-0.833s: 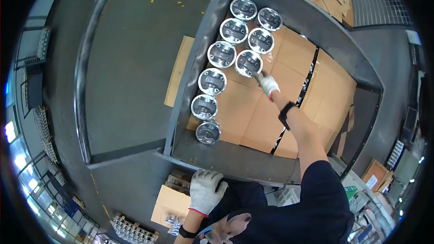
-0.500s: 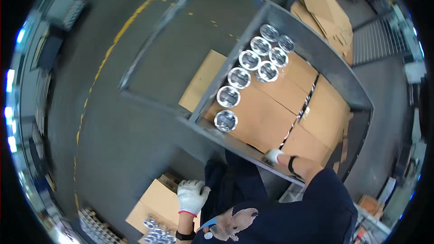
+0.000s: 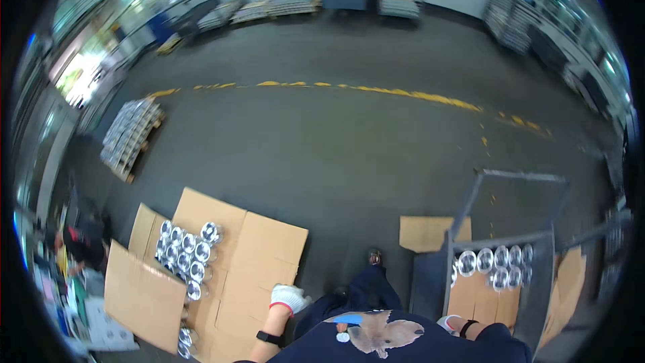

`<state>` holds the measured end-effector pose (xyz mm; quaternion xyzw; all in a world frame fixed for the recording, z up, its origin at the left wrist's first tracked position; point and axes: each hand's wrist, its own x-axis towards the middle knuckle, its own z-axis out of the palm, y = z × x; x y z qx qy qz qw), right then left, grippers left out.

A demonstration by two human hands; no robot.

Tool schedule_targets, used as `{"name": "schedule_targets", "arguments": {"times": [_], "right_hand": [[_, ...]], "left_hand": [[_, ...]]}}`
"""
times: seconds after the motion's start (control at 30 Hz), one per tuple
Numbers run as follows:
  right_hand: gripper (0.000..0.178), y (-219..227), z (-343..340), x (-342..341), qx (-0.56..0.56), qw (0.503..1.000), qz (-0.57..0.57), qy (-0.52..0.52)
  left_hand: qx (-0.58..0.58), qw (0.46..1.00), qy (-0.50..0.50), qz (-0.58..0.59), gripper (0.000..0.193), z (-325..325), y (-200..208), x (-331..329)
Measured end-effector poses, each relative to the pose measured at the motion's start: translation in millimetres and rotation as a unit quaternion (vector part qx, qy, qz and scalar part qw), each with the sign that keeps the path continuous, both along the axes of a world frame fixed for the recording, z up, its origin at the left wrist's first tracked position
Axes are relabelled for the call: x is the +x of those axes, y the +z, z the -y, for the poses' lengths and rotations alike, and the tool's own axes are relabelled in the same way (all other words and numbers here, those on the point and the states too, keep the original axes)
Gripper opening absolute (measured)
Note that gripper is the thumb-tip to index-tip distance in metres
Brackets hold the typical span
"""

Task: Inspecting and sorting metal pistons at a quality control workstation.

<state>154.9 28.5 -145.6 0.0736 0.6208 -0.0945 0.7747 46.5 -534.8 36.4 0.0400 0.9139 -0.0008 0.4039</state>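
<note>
Silver pistons [image 3: 201,251] stand in the carton [image 3: 265,249] left of me and the bin [image 3: 430,282] right, my left hand [image 3: 289,297] relaxed and empty, right hand [image 3: 447,324] can't tell; careless knocks could scratch close-packed ones.

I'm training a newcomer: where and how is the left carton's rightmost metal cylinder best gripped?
The metal cylinder is probably best gripped round its outer wall, from above and right: its circular end faces up, and neighbouring cylinders crowd its left and near sides.
</note>
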Motion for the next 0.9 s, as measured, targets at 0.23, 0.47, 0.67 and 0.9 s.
{"name": "schedule_targets", "arguments": {"times": [0.23, 0.47, 0.67, 0.9], "right_hand": [[0.045, -2.3, 95.3, -251.4, -0.133, 0.905, -0.396, 0.082], [0.037, 38.0, 175.6, -481.3, -0.133, 0.894, -0.425, 0.043], [0.041, 77.1, 290.1, -618.5, -0.201, 0.879, -0.371, 0.224], [0.039, 78.8, 455.0, -732.9, -0.365, 0.724, -0.336, 0.479]], "left_hand": [[0.165, 0.974, 0.122, -0.099, 0.051, 1.2, -4.3, -91.5], [0.156, 0.854, 0.48, -0.13, 0.05, 17.2, -25.5, -127.0], [0.233, 0.651, 0.705, -0.157, 0.055, 0.4, -122.9, -51.0], [0.272, 0.054, 0.958, -0.077, 0.036, -96.8, -213.7, -5.5]]}}
